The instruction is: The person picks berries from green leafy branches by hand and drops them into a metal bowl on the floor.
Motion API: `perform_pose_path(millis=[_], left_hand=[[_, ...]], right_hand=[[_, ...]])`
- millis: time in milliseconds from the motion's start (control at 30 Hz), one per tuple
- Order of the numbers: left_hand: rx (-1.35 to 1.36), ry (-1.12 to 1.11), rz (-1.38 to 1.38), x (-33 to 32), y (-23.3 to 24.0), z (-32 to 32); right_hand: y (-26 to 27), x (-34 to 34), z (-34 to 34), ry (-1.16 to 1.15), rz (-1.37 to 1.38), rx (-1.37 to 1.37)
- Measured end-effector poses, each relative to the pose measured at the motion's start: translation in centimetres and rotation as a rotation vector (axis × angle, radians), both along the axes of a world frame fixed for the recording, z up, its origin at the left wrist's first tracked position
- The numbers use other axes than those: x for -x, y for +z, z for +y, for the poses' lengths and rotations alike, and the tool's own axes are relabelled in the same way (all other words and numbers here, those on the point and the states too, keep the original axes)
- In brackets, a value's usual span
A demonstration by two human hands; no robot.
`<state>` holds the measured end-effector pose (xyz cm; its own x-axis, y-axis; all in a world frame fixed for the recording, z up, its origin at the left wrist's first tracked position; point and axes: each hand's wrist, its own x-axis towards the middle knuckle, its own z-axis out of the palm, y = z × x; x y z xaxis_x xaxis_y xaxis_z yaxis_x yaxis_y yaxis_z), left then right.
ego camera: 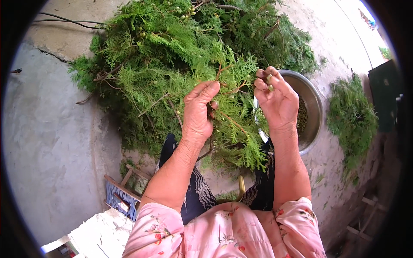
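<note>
My left hand [201, 106] is closed around the stem of a leafy arborvitae branch [238, 124], whose flat green sprays fan out to the right and down between my knees. To its right, my right hand [274, 93] is raised with curled fingers, pinching small green seed cones [270, 83] at the fingertips. Beneath that hand stands a round metal basin [316, 111], partly hidden by my wrist and forearm. Many small cones [302, 116] lie in the bottom of it.
A large heap of cut arborvitae branches [151, 71] spreads before me. A smaller pile of sprigs [351, 119] lies at the right, near a dark green box-like object [384, 96]. A small wooden stool [124, 193] stands at lower left. Dark cables [71, 22] cross the concrete floor [55, 129].
</note>
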<state>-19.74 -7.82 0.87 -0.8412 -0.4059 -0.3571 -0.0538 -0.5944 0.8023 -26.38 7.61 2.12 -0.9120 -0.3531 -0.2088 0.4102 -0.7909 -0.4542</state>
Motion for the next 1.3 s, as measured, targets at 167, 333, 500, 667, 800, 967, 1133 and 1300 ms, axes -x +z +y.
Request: perform_pose_path(millis=[167, 333, 500, 667, 800, 967, 1133, 1300], left_hand=[[0.034, -0.152, 0.035, -0.2, -0.4, -0.3], [0.074, -0.277, 0.065, -0.2, -1.2, -0.4], [0.076, -0.411, -0.009, -0.4, -0.3, 0.4], [0.169, -0.310, -0.009, -0.3, -0.2, 1.1], [0.199, -0.285, 0.016, -0.2, 0.1, 2.1], [0.195, -0.223, 0.013, -0.8, 0.4, 2.0], [-0.036, -0.098, 0.015, 0.4, -0.5, 1.2], [-0.052, -0.085, -0.042, 0.7, -1.3, 0.6]], right_hand=[[-3.2, 1.4, 1.9, -0.065, -0.070, -0.256], [-1.5, 0.0, 0.6, 0.196, 0.035, -0.177], [-2.9, -0.6, 0.3, 0.127, 0.068, -0.117], [-3.3, -1.4, 0.6, -0.047, 0.175, -0.135], [-5.0, -1.5, -0.7, -0.313, 0.136, -0.124], [-3.5, 1.0, 1.7, -0.261, -0.062, -0.625], [-3.6, 0.7, 0.9, -0.078, -0.004, -0.264], [-3.8, 0.5, 1.1, 0.073, 0.048, -0.135]])
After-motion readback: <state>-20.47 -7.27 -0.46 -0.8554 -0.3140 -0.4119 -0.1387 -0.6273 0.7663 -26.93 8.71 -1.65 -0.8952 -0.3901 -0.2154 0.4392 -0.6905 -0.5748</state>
